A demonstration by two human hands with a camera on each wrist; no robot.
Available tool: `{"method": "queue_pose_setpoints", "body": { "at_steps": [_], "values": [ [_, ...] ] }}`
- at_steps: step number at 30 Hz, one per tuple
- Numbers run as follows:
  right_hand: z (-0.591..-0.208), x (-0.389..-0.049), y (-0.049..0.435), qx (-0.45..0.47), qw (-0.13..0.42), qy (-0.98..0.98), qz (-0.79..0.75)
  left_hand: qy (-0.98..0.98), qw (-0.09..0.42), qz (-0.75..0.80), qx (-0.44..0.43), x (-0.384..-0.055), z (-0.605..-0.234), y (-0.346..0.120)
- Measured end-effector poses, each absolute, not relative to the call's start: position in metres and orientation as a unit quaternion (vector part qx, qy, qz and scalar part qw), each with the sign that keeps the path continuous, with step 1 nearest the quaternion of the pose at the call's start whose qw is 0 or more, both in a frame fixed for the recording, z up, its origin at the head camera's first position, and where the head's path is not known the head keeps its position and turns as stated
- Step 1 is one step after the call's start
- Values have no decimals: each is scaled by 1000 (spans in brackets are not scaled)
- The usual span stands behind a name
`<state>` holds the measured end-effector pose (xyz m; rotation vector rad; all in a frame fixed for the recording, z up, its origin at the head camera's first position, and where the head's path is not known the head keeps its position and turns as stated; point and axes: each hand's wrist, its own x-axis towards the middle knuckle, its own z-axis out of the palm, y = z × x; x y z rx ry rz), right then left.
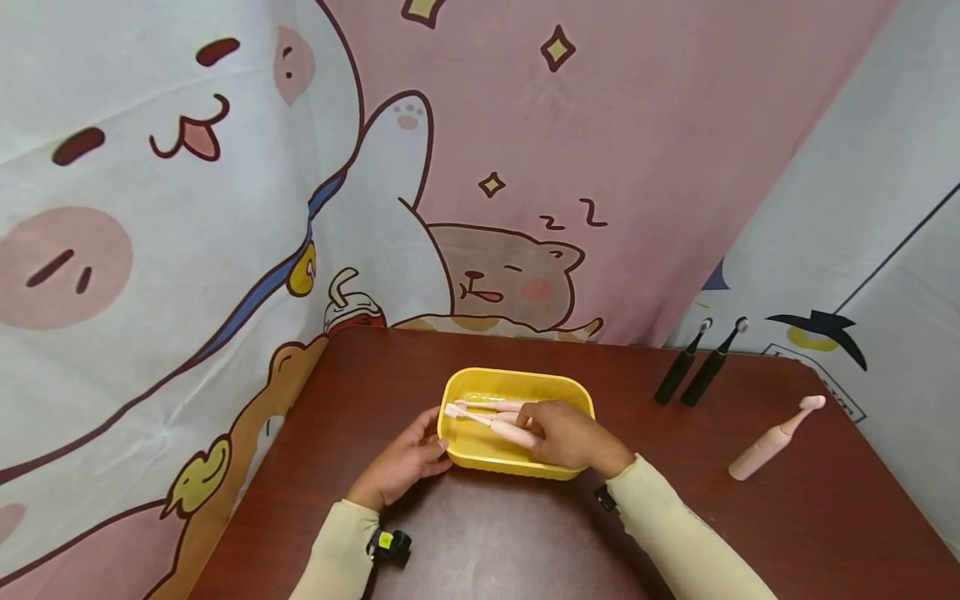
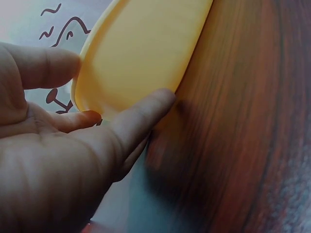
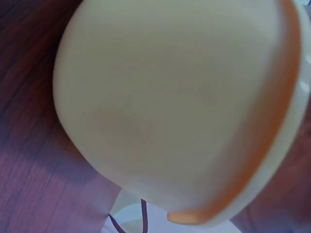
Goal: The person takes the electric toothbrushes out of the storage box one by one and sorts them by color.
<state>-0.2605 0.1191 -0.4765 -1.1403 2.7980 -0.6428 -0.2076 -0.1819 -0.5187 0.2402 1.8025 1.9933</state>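
A yellow plastic bin stands on the table with pink electric toothbrushes inside. My right hand reaches over its right end and grips the handle of the front pink electric toothbrush, whose head points left. Behind that one lies another pink toothbrush, partly covered by my fingers. My left hand rests its extended fingers and thumb against the bin's left end. Close up in the left wrist view, those fingertips touch the outer wall. The right wrist view is filled by the bin's outside; my right hand's grip is hidden there.
Two black electric toothbrushes stand upright side by side at the back right of the brown table. Farther right, a pink electric toothbrush stands alone. A cartoon-printed cloth hangs behind the table.
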Motion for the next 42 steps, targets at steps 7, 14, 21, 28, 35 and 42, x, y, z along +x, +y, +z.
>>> {"method": "queue_pose_setpoints", "body": {
  "at_steps": [7,14,21,28,35,42],
  "values": [
    [-468,-259,123,-329,23,907,-261,652,219,721,87,-208,-519,-181],
    [-451,-254,129,-304,-9,886,-351,652,221,720,88,-207,-521,-181],
    [-431,-248,142,-270,-74,874,-398,652,220,721,88,-207,-518,-182],
    [-419,-239,161,-235,-106,874,-412,653,221,719,87,-206,-517,-182],
    [-414,-226,183,-203,-144,880,-405,650,222,721,93,-205,-519,-182],
    [-410,-215,208,-187,-180,873,-413,650,219,721,92,-206,-517,-182]
  ]
}}
